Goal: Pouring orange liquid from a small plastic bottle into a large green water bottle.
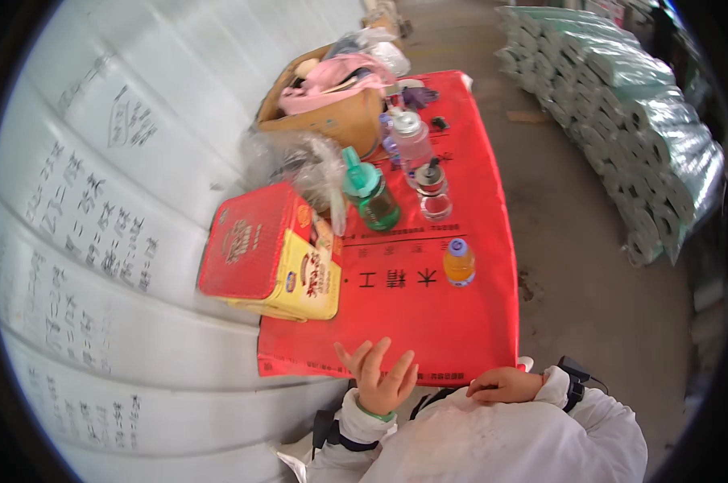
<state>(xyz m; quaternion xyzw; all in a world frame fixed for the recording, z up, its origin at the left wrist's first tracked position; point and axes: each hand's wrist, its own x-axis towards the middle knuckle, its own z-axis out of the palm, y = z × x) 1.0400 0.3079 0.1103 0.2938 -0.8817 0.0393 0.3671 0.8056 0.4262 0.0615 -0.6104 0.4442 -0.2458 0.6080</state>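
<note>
My left hand [382,378] is raised over the near edge of the red-covered table [412,334], palm up with the fingers spread, holding nothing. My right hand [505,385] rests against the front of my white clothing by the table's near right corner. Its fingers are curled in, and nothing shows in them. A small bottle of orange drink [459,264] with a purple cap stands upright beyond both hands. Left of it sits a red and yellow box [271,253]. Farther back are a green bottle [372,197], a clear jar [434,193] and a clear bottle with a white lid [411,137].
A cardboard box [324,121] with pink cloth [340,83] stands at the far left, beside a clear plastic bag [299,161]. A white panel wall [171,338] borders the left side. Wrapped rolls [622,121] are stacked on the floor at right.
</note>
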